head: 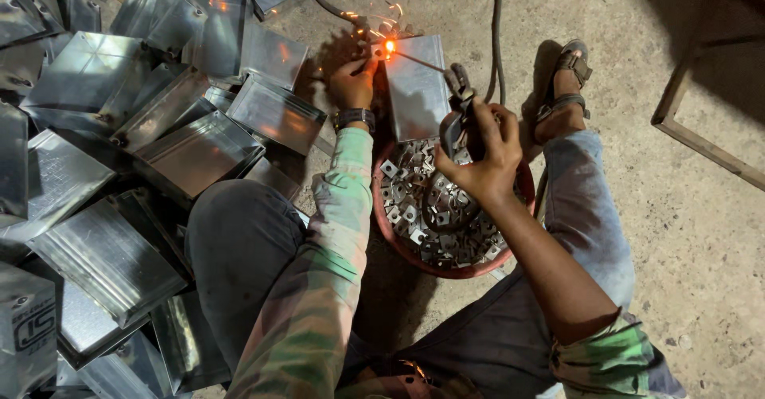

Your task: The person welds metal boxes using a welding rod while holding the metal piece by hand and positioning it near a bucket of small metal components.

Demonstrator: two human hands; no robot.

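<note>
Much of the scene is hiding behind hands, glare and the picture's edges.

The left hand (352, 82) is covering the near corner of the metal box (416, 86), and the bright spark (390, 46) is washing out the spot where the rod is meeting it. The right hand (484, 153) is wrapping around the holder (456, 120), hiding its grip. The red bowl (402, 249) is sitting partly under the arm, its small brackets (414, 200) too tiny to tell apart. The stack of metal trays (119, 168) is running off the left edge, and the cable (498, 24) off the top.
</note>
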